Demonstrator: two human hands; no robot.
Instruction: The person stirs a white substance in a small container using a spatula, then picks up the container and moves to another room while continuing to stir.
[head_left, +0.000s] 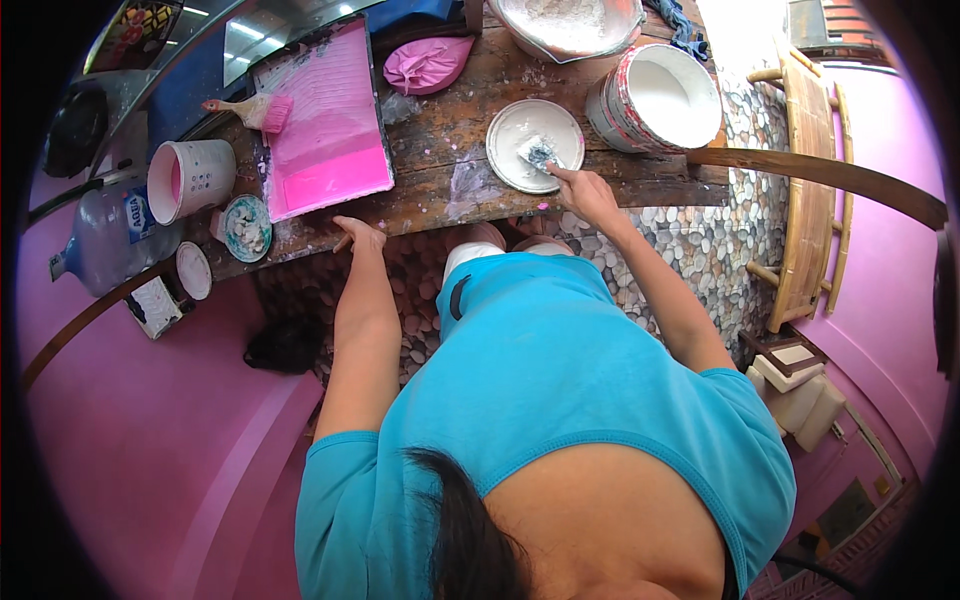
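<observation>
Upper centre, the right hand (588, 197) grasps a smeared tool (541, 154) slanting up-left over a white-coated dish (505, 148); left hand (366, 234) loose, empty; upper-left paint tray (325, 75) holds pink paint (335, 181).

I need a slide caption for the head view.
Right hand holding a smeared item at a white dish, left hand by the table edge, near a pink tray.

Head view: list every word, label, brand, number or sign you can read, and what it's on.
I don't copy printed words or brands; here is where print shows.
Clear plastic jug: blue label, large white letters, legible.
White tub: small dark marks, too small to read.
Round white dish by the right hand: no text visible.
Elsewhere: none readable.
</observation>
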